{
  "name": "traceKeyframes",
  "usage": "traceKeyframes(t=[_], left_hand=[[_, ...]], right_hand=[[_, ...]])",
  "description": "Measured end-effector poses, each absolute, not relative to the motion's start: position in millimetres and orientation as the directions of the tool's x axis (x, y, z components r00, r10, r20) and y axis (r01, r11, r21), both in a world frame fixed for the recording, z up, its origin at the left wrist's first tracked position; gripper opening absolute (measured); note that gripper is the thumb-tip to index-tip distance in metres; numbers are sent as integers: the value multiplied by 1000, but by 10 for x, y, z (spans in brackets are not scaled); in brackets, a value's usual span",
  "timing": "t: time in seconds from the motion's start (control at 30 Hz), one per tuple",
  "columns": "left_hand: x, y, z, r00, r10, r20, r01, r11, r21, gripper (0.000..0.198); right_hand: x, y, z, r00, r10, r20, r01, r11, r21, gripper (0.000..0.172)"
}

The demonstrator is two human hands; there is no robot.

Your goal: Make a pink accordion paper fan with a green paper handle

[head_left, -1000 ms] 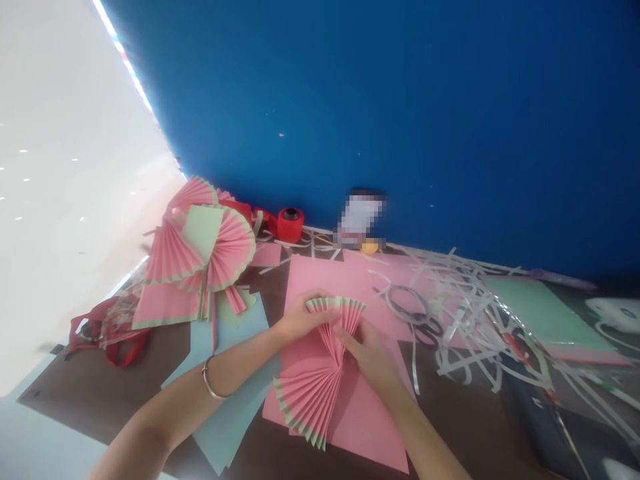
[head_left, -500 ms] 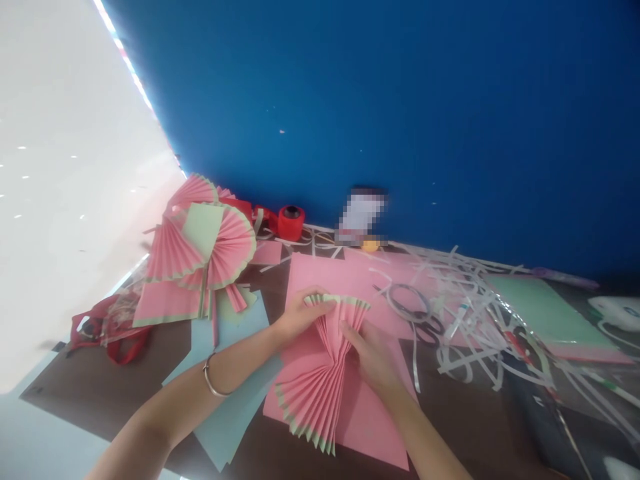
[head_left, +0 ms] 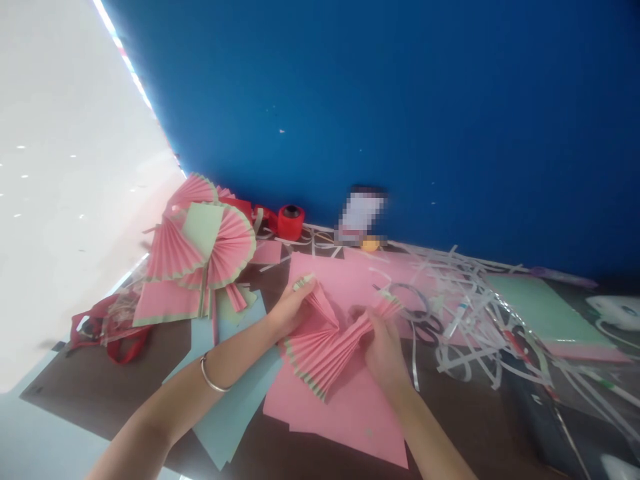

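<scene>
A pleated pink paper fan (head_left: 325, 353) with green edges is held over pink sheets (head_left: 350, 423) on the dark table. My left hand (head_left: 293, 308) is closed on the folds of its upper left part, the green edge showing by the fingertips. My right hand (head_left: 383, 347) pinches the folds on the right side, and that part sticks out toward the upper right. Between the hands the fan bends into a V, with its lower edge spread out.
Finished-looking pleated fans (head_left: 233, 247) stand at the left above blue sheets (head_left: 235, 427). Red tape (head_left: 291, 223) and a phone (head_left: 361, 213) lie by the blue wall. Scissors (head_left: 427, 327), white paper strips (head_left: 465, 333) and a green sheet (head_left: 545, 313) are at the right.
My hands have moved apart, and the fan's upper part has split into left and right arms. Its lower edge has risen. My right hand has shifted right.
</scene>
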State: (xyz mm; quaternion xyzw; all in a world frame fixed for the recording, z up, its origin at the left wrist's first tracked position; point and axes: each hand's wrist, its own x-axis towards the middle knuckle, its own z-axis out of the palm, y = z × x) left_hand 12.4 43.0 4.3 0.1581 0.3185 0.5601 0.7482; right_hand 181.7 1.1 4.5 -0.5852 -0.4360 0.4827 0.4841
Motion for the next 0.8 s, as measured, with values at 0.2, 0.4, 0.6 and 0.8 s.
traceKeyframes(t=[0.2,0.4,0.6,0.8], left_hand=[[85,410,95,415,881,-226,-617,455,642,23],[75,324,184,639,735,-228,-170,423,890,30],[68,320,130,585,769,-258,-142,410,901,29],[91,354,103,452,853,-261,-203,383,901,28]], right_hand=[[1793,43,22,192,959,-209,-162,-179,-971,36],[1798,41,54,75,980,-184,-189,-167,-968,32],[1873,76,131,-159,968,-196,-260,-233,-937,40],[2006,105,123,-176,957,-229,-229,-266,-936,29]])
